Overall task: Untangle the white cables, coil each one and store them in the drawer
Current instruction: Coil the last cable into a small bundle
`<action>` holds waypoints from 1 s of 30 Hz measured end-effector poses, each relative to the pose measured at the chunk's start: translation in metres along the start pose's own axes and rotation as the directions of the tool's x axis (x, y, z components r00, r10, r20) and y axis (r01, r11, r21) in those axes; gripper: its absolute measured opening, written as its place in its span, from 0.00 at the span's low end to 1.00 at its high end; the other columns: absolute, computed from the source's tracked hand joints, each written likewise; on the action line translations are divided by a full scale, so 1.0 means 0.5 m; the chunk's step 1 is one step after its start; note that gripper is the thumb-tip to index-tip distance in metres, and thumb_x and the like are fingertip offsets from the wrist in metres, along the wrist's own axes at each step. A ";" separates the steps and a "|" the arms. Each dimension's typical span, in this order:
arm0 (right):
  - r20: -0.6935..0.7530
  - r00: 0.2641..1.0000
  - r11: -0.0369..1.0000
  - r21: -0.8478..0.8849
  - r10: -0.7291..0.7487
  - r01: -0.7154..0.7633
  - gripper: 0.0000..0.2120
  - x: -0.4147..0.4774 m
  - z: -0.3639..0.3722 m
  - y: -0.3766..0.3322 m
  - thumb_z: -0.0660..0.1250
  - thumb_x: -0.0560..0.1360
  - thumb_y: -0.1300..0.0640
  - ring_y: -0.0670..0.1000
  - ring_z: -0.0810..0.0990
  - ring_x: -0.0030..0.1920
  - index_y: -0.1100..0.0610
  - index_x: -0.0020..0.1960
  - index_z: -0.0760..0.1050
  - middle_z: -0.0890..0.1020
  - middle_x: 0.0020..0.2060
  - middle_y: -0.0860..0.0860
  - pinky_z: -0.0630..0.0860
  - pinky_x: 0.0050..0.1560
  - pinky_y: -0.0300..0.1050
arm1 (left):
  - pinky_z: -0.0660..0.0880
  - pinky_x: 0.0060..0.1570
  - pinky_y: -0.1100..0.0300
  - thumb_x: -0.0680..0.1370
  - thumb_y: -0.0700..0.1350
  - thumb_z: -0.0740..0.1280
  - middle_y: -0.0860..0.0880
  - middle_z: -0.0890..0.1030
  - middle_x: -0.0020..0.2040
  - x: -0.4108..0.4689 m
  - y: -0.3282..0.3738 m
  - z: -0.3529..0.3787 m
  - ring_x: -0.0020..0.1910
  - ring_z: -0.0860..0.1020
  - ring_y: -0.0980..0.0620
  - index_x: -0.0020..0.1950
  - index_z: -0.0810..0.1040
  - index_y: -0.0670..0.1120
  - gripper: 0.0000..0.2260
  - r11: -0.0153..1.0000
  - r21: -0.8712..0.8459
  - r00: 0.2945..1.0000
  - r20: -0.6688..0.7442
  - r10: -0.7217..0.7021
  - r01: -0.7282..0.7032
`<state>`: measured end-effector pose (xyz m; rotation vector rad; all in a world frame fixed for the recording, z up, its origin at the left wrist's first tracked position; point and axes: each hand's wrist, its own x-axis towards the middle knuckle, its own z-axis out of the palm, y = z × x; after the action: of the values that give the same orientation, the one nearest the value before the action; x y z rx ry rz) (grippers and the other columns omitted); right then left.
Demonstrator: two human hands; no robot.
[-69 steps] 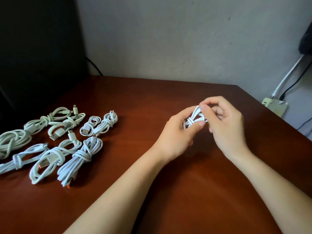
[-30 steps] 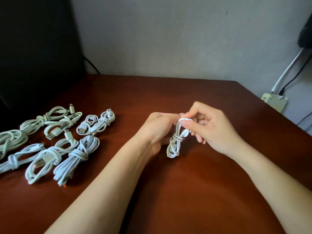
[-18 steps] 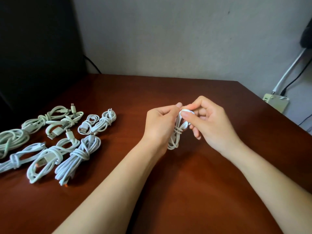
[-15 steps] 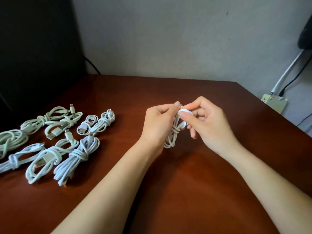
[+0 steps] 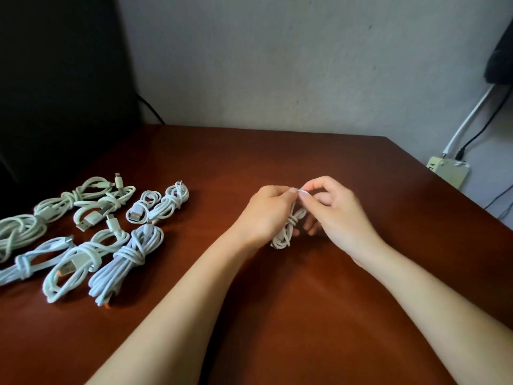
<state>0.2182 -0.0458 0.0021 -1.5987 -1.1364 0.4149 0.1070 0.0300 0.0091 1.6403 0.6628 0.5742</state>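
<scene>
Small cable [image 5: 286, 232] hangs upright just above the counter [image 5: 277, 315], mid-right; left hand [image 5: 266, 212] pinches its top loop w/ thumb & forefinger; right hand [image 5: 338, 215] pinches the same loop from the other side, so each grip is clamped on it; waist wrap looks done. To finish well, I'd say: tuck the loose end thru, pull snug not hard, lay it by the coils [image 5: 125, 254] at left; drawer not in view.
</scene>
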 end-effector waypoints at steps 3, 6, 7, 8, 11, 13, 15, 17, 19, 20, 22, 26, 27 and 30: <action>-0.002 1.000 1.000 0.004 0.018 -0.018 0.03 -0.001 0.006 0.000 0.66 0.77 0.58 0.48 0.78 0.28 0.58 0.48 0.76 0.81 0.29 0.52 0.74 0.29 0.39 | 0.78 0.40 0.54 0.82 0.43 0.54 0.47 0.78 0.34 -0.004 0.007 -0.005 0.36 0.77 0.50 0.50 0.79 0.36 0.16 0.995 0.093 0.993 0.112 -0.040 0.030; 0.003 0.997 0.992 0.103 0.076 -0.076 0.03 -0.001 0.015 -0.004 0.67 0.77 0.60 0.47 0.77 0.29 0.60 0.48 0.77 0.81 0.31 0.53 0.74 0.30 0.37 | 0.79 0.44 0.51 0.80 0.41 0.58 0.48 0.78 0.34 -0.006 0.014 -0.014 0.36 0.76 0.50 0.50 0.78 0.34 0.13 0.985 0.172 0.991 0.119 -0.054 0.033; 0.010 0.995 0.985 0.142 0.095 -0.096 0.03 0.000 0.018 -0.006 0.67 0.77 0.60 0.46 0.77 0.29 0.60 0.48 0.77 0.81 0.31 0.53 0.74 0.30 0.37 | 0.80 0.45 0.50 0.79 0.40 0.59 0.48 0.78 0.35 -0.007 0.016 -0.017 0.36 0.77 0.49 0.49 0.79 0.35 0.12 0.983 0.182 0.993 0.107 -0.058 0.038; 0.019 0.994 0.979 0.172 0.112 -0.113 0.03 0.001 0.021 -0.008 0.66 0.77 0.61 0.46 0.77 0.30 0.61 0.49 0.78 0.81 0.32 0.53 0.74 0.31 0.36 | 0.80 0.46 0.49 0.78 0.40 0.60 0.47 0.78 0.35 -0.011 0.019 -0.021 0.36 0.77 0.49 0.46 0.79 0.37 0.10 0.980 0.194 0.994 0.092 -0.062 0.043; 0.065 0.989 0.971 0.191 0.135 -0.145 0.05 0.008 0.034 -0.013 0.65 0.78 0.62 0.44 0.77 0.30 0.62 0.50 0.78 0.81 0.35 0.54 0.73 0.31 0.36 | 0.80 0.46 0.46 0.77 0.40 0.64 0.44 0.80 0.38 -0.024 0.017 -0.034 0.37 0.78 0.47 0.46 0.80 0.39 0.06 0.969 0.244 0.997 0.055 -0.054 0.039; 0.099 0.984 0.970 0.180 0.148 -0.164 0.06 0.014 0.049 -0.017 0.64 0.78 0.62 0.44 0.77 0.31 0.62 0.50 0.79 0.81 0.36 0.56 0.73 0.32 0.36 | 0.80 0.46 0.48 0.77 0.43 0.66 0.41 0.81 0.42 -0.039 0.011 -0.049 0.38 0.79 0.47 0.51 0.79 0.38 0.08 0.945 0.323 0.999 0.015 -0.049 0.042; 0.119 0.978 0.962 0.194 0.170 -0.191 0.06 0.021 0.073 -0.022 0.63 0.79 0.62 0.44 0.76 0.30 0.61 0.50 0.79 0.80 0.36 0.55 0.73 0.34 0.37 | 0.79 0.47 0.52 0.75 0.45 0.68 0.40 0.79 0.48 -0.057 0.008 -0.071 0.45 0.79 0.45 0.53 0.76 0.41 0.10 0.893 0.449 0.999 -0.047 -0.009 0.029; 0.123 0.974 0.953 0.218 0.188 -0.211 0.06 0.026 0.104 -0.032 0.63 0.79 0.62 0.43 0.76 0.30 0.60 0.50 0.79 0.80 0.37 0.54 0.74 0.35 0.38 | 0.71 0.52 0.60 0.74 0.45 0.69 0.44 0.71 0.58 -0.075 0.010 -0.093 0.57 0.74 0.44 0.60 0.72 0.43 0.16 0.796 0.604 0.994 -0.105 0.029 0.040; 0.134 0.974 0.950 0.229 0.183 -0.210 0.06 0.031 0.135 -0.046 0.63 0.79 0.62 0.44 0.77 0.32 0.60 0.51 0.79 0.81 0.39 0.54 0.74 0.35 0.38 | 0.65 0.58 0.62 0.76 0.44 0.68 0.44 0.64 0.66 -0.090 0.008 -0.113 0.66 0.68 0.44 0.71 0.63 0.42 0.27 0.721 0.691 0.989 -0.138 0.058 0.054; 0.135 0.975 0.953 0.225 0.177 -0.204 0.07 0.034 0.150 -0.052 0.63 0.79 0.62 0.44 0.78 0.33 0.60 0.51 0.79 0.81 0.39 0.55 0.74 0.35 0.37 | 0.64 0.61 0.61 0.76 0.43 0.68 0.43 0.62 0.69 -0.097 0.005 -0.121 0.68 0.67 0.43 0.74 0.59 0.42 0.30 0.694 0.718 0.986 -0.148 0.077 0.054; 0.118 0.980 0.963 0.196 0.163 -0.184 0.07 0.041 0.174 -0.063 0.63 0.79 0.62 0.44 0.79 0.33 0.60 0.51 0.79 0.82 0.40 0.54 0.75 0.34 0.36 | 0.63 0.61 0.63 0.76 0.40 0.68 0.42 0.61 0.69 -0.109 0.001 -0.136 0.68 0.66 0.43 0.75 0.56 0.42 0.32 0.649 0.760 0.979 -0.157 0.131 0.035; 0.052 0.985 0.974 0.152 0.165 -0.171 0.08 0.059 0.211 -0.065 0.64 0.78 0.62 0.44 0.80 0.30 0.55 0.44 0.80 0.82 0.36 0.52 0.78 0.38 0.39 | 0.63 0.54 0.64 0.76 0.34 0.64 0.41 0.64 0.63 -0.123 -0.012 -0.156 0.59 0.71 0.43 0.68 0.65 0.38 0.21 0.571 0.821 0.965 -0.159 0.208 0.012; 0.030 0.986 0.975 0.143 0.165 -0.168 0.09 0.062 0.217 -0.063 0.65 0.78 0.63 0.43 0.79 0.28 0.54 0.42 0.80 0.82 0.34 0.51 0.79 0.38 0.39 | 0.64 0.54 0.62 0.76 0.33 0.63 0.41 0.65 0.62 -0.124 -0.016 -0.159 0.57 0.72 0.42 0.66 0.68 0.38 0.18 0.552 0.833 0.962 -0.165 0.218 0.018; 0.001 0.989 0.986 0.082 0.147 -0.147 0.08 0.063 0.232 -0.052 0.65 0.77 0.65 0.44 0.80 0.30 0.56 0.45 0.81 0.83 0.36 0.51 0.81 0.43 0.40 | 0.66 0.49 0.58 0.77 0.33 0.60 0.41 0.68 0.58 -0.121 -0.034 -0.164 0.54 0.72 0.42 0.58 0.72 0.38 0.11 0.504 0.862 0.958 -0.189 0.215 0.057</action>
<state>0.1346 0.0440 -0.0078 -1.6158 -0.9884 0.5466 0.0054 0.0477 0.0052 2.5881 1.2233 0.5718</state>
